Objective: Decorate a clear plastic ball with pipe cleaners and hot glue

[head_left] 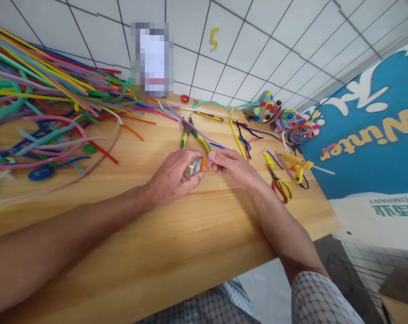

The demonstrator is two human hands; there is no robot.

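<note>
My left hand (175, 175) is wrapped round a small clear plastic piece (194, 168) banded with blue, white and orange strips, perhaps a bottle part. At its orange end, my right hand (229, 164) has thumb and fingers pinched together. What the right fingertips hold is too small to make out. Just beyond the hands lie pliers (192, 132) with green and yellow handles, jaws pointing away. A purple pipe cleaner (200, 129) crosses over them. Both hands are just above the wooden table (150, 252).
Many pipe cleaners (48, 90) are heaped at the left. A yellow cutter (209, 116) lies at the back. To the right are scissors (281, 186), a yellow glue gun (296, 166) and several decorated colourful figures (268, 110). A white tiled wall (251, 49) stands behind.
</note>
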